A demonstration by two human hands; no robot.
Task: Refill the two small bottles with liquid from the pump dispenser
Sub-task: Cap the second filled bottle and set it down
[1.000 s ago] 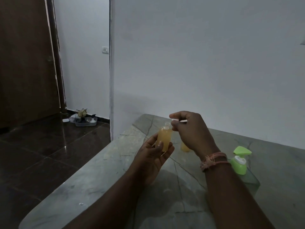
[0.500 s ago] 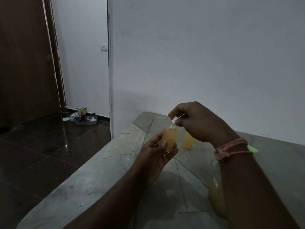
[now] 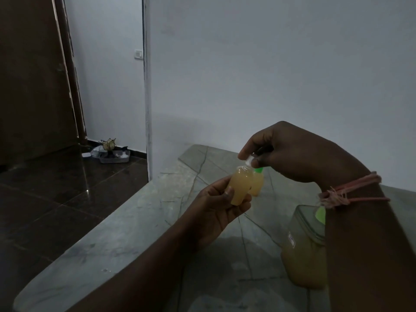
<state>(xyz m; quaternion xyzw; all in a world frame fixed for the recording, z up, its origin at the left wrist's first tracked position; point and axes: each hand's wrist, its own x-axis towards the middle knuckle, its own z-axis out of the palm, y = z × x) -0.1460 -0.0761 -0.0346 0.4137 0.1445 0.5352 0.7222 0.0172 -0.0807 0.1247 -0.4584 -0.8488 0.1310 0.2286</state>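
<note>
A grey stone worktop [image 3: 139,224] veined with dark cracks runs along a pale wall [image 3: 270,64], with a dark glossy floor [image 3: 45,199] to its left and a brown door [image 3: 33,75] beyond that. On the worktop at the right stands the dispenser [image 3: 304,255], a clear squarish bottle about half full of yellow-orange liquid; its green pump [image 3: 320,215] shows only as a sliver beside the right forearm, which hides the rest. The left hand [image 3: 218,208] is raised over the worktop, its grip closed round the lower body of a small bottle [image 3: 239,188] filled nearly to the neck with the same liquid and tilted slightly right. The right hand [image 3: 290,152] hangs above it, thumb and forefinger pinching a small clear cap [image 3: 249,160] right at the bottle's mouth; whether the cap is seated on the neck cannot be told. A pink thread band [image 3: 346,192] is tied round the right wrist. Just behind the held bottle a second bottle [image 3: 257,184], also full of yellow liquid, stands on the worktop with a green cap [image 3: 259,170] on top. Far off on the floor by the wall sits a small tray [image 3: 113,156] of odds and ends, and a switch [image 3: 138,54] is on the wall above it.
</note>
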